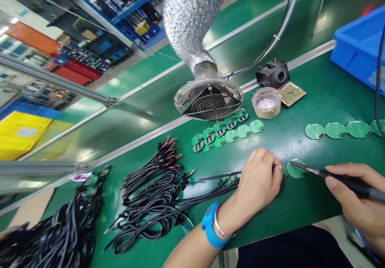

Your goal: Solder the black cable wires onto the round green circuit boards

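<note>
My left hand is closed on a thin black cable, whose red wire end pokes out past my fingertips. That end lies beside a round green circuit board on the bench. My right hand grips a soldering iron by its dark handle, and the iron's tip rests at the board near the red wire. Further boards under and beside my left hand are partly hidden by it. More black cables run leftward from my wrist.
Round boards stand in rows behind my left hand and in a line at right. Cable bundles cover the left. A fume hood hangs overhead, near a solder pot, iron stand and blue bin.
</note>
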A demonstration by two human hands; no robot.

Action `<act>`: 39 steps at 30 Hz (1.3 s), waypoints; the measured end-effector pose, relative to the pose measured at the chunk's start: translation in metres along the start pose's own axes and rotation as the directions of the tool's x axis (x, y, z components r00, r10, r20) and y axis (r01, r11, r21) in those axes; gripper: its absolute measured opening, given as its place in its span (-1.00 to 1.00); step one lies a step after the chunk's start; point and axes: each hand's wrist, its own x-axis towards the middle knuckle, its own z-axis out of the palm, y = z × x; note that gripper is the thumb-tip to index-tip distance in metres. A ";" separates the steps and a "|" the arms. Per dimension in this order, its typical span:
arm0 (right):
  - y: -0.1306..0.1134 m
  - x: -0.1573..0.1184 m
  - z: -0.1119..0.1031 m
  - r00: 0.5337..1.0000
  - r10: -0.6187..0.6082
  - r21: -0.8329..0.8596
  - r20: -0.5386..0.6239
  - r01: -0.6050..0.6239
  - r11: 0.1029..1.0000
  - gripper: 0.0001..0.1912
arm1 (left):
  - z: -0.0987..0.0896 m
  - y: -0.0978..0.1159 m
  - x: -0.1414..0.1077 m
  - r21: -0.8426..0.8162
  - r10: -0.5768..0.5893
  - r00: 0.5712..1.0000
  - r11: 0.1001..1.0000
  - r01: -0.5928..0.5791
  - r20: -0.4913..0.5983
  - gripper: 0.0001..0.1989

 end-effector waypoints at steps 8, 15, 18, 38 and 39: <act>-0.007 0.003 0.003 0.992 -0.024 0.040 0.128 0.019 0.999 -0.95 | 0.004 -0.003 -0.004 0.035 0.060 0.997 0.998 -0.058 -0.051 -0.91; -0.009 0.009 0.004 0.989 -0.050 0.070 0.141 0.041 0.997 -0.93 | 0.007 -0.004 -0.004 0.075 0.075 0.994 0.995 -0.069 -0.077 -0.92; -0.011 0.009 0.004 0.989 -0.055 0.065 0.139 0.046 0.997 -0.95 | 0.007 -0.005 -0.004 0.084 0.081 0.993 0.994 -0.074 -0.082 -0.93; -0.008 0.007 0.005 0.988 -0.012 0.055 0.154 0.004 0.998 -0.96 | 0.007 -0.004 -0.004 0.110 0.090 0.993 0.991 -0.081 -0.078 -0.92; -0.009 0.008 0.006 0.988 -0.012 0.061 0.153 0.002 0.998 -0.96 | 0.008 -0.004 -0.004 0.113 0.091 0.993 0.990 -0.082 -0.079 -0.92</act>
